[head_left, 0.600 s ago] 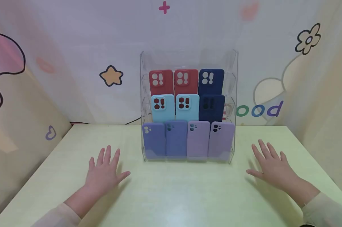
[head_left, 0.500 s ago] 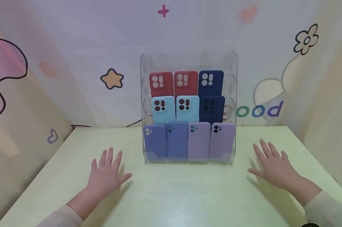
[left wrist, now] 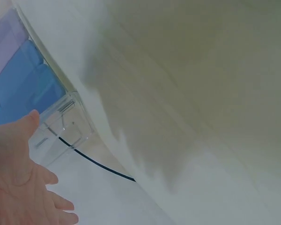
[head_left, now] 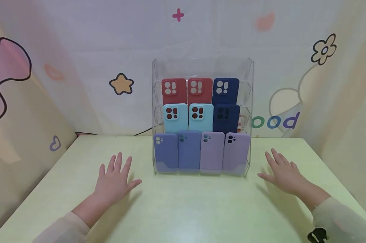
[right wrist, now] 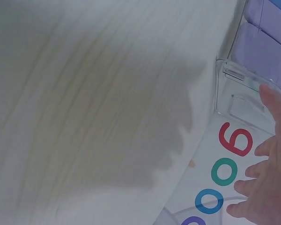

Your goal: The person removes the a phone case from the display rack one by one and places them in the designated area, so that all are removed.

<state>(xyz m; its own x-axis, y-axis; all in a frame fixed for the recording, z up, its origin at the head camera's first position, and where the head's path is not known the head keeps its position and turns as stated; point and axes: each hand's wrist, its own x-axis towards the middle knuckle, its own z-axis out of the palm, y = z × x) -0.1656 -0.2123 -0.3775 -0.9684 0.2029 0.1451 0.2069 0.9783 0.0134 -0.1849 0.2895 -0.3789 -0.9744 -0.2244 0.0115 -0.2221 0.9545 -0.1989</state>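
Note:
A clear tiered display rack (head_left: 251, 101) stands at the back middle in the head view, filled with phone cases. Its top row has two red cases (head_left: 200, 87) and a navy case (head_left: 231, 88). Two light blue cases (head_left: 175, 123) and another navy case (head_left: 231, 118) sit in the middle row. Along the bottom are blue-violet cases (head_left: 166, 153) and lilac cases (head_left: 212, 152). My left hand (head_left: 112, 184), fingers spread, hovers over the table left of the rack. On the right, my right hand (head_left: 284, 175) also has its fingers extended. Both hands hold nothing.
The pale table (head_left: 183, 209) reaches back to a printed cloth backdrop (head_left: 88, 67). Curtain-like cloth sides (head_left: 22, 162) close in the left and right. A dark object (head_left: 317, 235) shows at the right sleeve.
My right hand has shifted a little inward toward the rack. My left hand has barely moved, staying spread. The head view has tilted slightly; the rack and cases keep their arrangement.

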